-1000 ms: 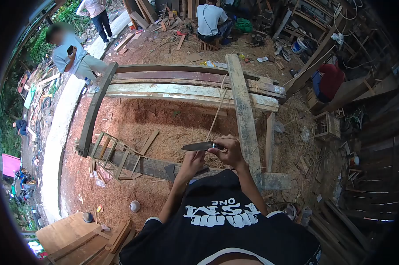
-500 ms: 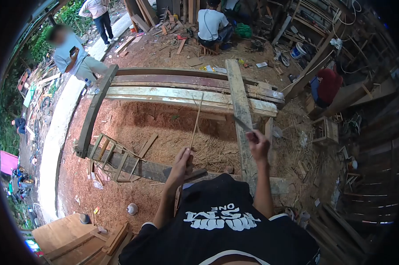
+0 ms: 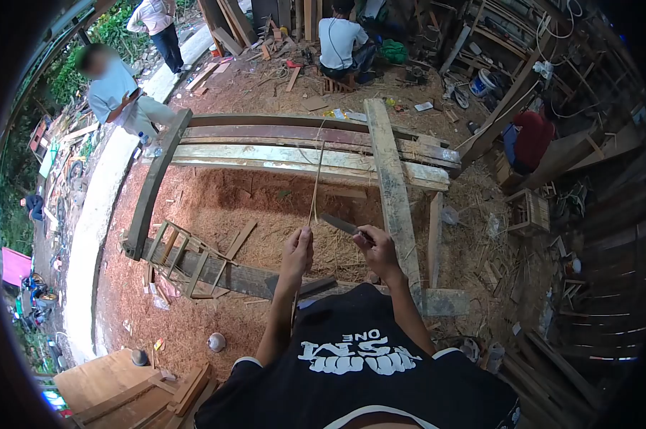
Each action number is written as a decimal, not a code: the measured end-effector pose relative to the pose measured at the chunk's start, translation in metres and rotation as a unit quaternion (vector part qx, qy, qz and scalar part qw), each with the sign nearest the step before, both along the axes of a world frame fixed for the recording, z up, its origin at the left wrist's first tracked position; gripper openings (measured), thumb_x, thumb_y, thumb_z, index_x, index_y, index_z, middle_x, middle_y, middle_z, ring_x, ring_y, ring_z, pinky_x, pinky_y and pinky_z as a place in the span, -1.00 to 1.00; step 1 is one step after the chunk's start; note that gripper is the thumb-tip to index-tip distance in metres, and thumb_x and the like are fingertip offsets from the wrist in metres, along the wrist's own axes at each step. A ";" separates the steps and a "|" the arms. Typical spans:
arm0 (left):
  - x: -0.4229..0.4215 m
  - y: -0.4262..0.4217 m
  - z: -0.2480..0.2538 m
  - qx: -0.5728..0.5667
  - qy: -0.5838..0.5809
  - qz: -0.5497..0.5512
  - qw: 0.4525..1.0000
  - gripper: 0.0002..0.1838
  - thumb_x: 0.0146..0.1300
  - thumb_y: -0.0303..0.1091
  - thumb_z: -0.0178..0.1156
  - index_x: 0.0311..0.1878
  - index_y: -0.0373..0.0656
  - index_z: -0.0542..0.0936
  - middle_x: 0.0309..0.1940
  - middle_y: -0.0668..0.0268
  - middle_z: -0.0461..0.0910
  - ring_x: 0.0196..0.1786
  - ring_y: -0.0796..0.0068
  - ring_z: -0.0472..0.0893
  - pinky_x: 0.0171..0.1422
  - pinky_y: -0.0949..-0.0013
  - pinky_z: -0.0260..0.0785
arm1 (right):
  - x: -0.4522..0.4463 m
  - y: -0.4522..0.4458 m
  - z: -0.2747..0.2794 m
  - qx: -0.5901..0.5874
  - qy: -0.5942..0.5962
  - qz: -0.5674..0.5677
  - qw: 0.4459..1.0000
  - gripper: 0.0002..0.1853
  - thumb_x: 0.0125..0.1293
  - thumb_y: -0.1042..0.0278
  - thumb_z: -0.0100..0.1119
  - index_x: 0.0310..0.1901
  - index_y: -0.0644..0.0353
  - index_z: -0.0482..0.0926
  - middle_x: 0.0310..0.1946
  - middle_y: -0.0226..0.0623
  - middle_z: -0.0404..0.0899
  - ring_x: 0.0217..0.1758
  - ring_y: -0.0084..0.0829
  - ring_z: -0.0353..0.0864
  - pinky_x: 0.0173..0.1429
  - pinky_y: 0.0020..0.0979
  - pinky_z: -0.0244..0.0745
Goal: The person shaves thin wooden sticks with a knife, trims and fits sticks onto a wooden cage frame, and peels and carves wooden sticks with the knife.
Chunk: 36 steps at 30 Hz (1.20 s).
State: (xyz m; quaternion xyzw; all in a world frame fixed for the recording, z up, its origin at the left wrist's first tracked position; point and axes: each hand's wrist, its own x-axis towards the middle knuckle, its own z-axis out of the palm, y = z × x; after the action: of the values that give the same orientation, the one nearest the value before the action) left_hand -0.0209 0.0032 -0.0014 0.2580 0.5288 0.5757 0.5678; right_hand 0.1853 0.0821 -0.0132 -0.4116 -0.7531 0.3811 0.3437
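In the head view, the person's left hand (image 3: pixel 298 256) is closed around a thin, pale, straw-coloured strip of wood or cane (image 3: pixel 318 171), the thumb on top near where it leaves the fist. The strip stands away from the body, over the sawdust-covered ground (image 3: pixel 266 204) inside the timber frame, its far end in line with the stacked boards; holding it out this way seems to leave its upper length free for the blade. The right hand (image 3: pixel 379 254) grips the dark handle of a knife with a grey, pointed metal blade (image 3: pixel 339 224), fingers wrapped around it. The tip points toward the strip just above the left fist, an angle that appears suited to working along its edge, though at this size I cannot tell whether metal and strip touch.

Around the hands, a weathered grey plank (image 3: pixel 389 171) lies across the long white-painted boards (image 3: pixel 266 155) just right of the knife, and a dark, rough beam (image 3: pixel 241 277) runs near the person's black shirt (image 3: pixel 369 314). A small, open frame of wooden slats (image 3: pixel 190 259) leans on that beam to the left, well apart from both hands.
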 end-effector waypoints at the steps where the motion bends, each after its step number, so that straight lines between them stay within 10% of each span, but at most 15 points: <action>1: 0.001 0.002 -0.001 -0.006 0.008 0.002 1.000 -0.71 0.59 -0.06 -0.03 -0.27 0.03 0.38 -0.60 0.66 0.13 -0.66 0.84 0.09 -0.64 0.61 -0.10 | -0.001 -0.001 0.001 0.003 0.000 0.004 1.000 -0.50 0.44 -0.16 0.13 -0.14 0.23 0.60 -0.34 -0.13 0.59 -0.25 -0.13 0.62 -0.17 -0.20 0.45; 24: 0.014 -0.002 0.003 -0.005 0.039 -0.071 0.997 -0.74 0.59 -0.18 -0.07 -0.03 -0.16 0.49 -0.53 0.50 0.30 -0.59 0.73 0.23 -0.55 0.52 0.09 | -0.026 -0.005 0.022 0.039 -0.016 0.072 0.997 -0.61 0.45 0.01 0.15 -0.15 0.28 0.57 -0.34 -0.08 0.56 -0.23 -0.03 0.57 -0.13 -0.16 0.43; 27: 0.018 0.000 -0.010 0.086 0.262 -0.032 0.961 -0.74 0.57 -0.23 0.00 -0.11 -0.25 0.52 -0.56 0.38 0.33 -0.58 0.64 0.29 -0.51 0.40 0.14 | -0.025 -0.003 0.021 0.029 -0.055 0.078 0.995 -0.59 0.44 -0.01 0.16 -0.18 0.28 0.56 -0.37 -0.09 0.54 -0.26 -0.03 0.55 -0.15 -0.15 0.42; 36: 0.029 -0.009 0.020 0.112 0.449 -0.014 0.886 -0.89 0.44 -0.48 0.09 -0.15 -0.31 0.57 -0.58 0.10 0.40 -0.54 0.38 0.40 -0.40 0.29 0.22 | -0.025 -0.007 0.016 0.099 -0.028 0.053 0.993 -0.56 0.39 -0.06 0.21 -0.20 0.27 0.58 -0.40 -0.12 0.55 -0.31 -0.06 0.53 -0.18 -0.15 0.40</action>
State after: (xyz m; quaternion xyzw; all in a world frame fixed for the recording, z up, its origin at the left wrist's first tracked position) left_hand 0.0083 -0.0056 0.0182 0.5581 0.6558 0.4458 0.2444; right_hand 0.1601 0.0747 0.0026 -0.3460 -0.8170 0.3108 0.3407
